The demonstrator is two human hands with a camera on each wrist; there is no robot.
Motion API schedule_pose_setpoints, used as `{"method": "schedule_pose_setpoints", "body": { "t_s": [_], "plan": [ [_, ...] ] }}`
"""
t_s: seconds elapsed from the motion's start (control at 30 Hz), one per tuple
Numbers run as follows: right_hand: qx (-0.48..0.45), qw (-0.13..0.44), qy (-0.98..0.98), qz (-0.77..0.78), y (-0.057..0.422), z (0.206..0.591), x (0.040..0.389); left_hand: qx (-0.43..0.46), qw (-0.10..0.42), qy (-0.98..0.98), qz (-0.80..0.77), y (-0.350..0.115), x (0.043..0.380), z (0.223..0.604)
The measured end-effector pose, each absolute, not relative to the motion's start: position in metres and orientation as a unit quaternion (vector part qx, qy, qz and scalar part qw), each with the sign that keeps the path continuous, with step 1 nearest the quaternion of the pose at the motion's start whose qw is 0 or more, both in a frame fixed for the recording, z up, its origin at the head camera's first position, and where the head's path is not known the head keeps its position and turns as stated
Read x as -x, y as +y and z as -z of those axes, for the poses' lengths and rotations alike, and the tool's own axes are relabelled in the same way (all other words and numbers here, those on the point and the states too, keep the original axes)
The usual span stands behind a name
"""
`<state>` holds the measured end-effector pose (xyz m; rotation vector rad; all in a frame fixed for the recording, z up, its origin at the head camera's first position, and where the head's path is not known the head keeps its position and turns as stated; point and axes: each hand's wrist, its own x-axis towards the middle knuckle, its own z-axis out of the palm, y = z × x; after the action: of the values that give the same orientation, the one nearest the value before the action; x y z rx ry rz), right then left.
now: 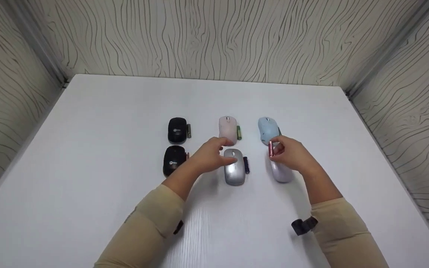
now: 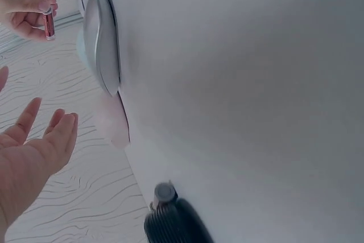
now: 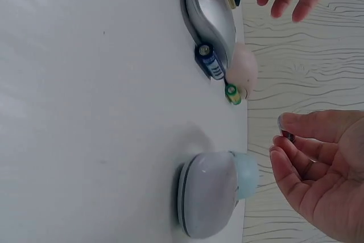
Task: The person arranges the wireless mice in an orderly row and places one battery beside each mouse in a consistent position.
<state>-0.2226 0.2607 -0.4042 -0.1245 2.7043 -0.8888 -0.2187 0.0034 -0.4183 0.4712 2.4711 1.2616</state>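
Observation:
My right hand (image 1: 291,153) pinches a small red battery (image 1: 271,149) by its ends between thumb and fingers. It holds the battery above a pale lilac mouse (image 1: 282,173), whose front is hidden in the head view. A light blue mouse (image 1: 269,130) lies just behind that one. My left hand (image 1: 211,154) hovers with thumb and fingers spread over a silver mouse (image 1: 234,173), holding nothing. In the left wrist view its fingers (image 2: 60,140) are apart from everything. Right of the silver mouse lies a dark blue battery (image 1: 246,165).
A pink mouse (image 1: 228,128) has a green battery (image 1: 239,133) at its right. Farther left are two black mice, one behind (image 1: 177,130) with a dark battery (image 1: 189,131), one in front (image 1: 173,160) beside a partly hidden reddish battery (image 1: 187,155). Patterned panels surround the white table (image 1: 106,149).

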Motion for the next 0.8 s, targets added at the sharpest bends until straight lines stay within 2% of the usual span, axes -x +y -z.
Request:
{"method": "schedule_pose_setpoints", "body": {
  "t_s": [0.4, 0.8],
  "plan": [
    [0.008, 0.15, 0.94, 0.306, 0.298, 0.402, 0.225, -0.146, 0.183, 0.869, -0.436, 0.024, 0.22, 0.416],
    [-0.002, 0.171, 0.935, 0.311, 0.321, 0.414, 0.225, -0.142, 0.179, 0.87, -0.437, 0.022, 0.218, 0.422]
  ]
}}
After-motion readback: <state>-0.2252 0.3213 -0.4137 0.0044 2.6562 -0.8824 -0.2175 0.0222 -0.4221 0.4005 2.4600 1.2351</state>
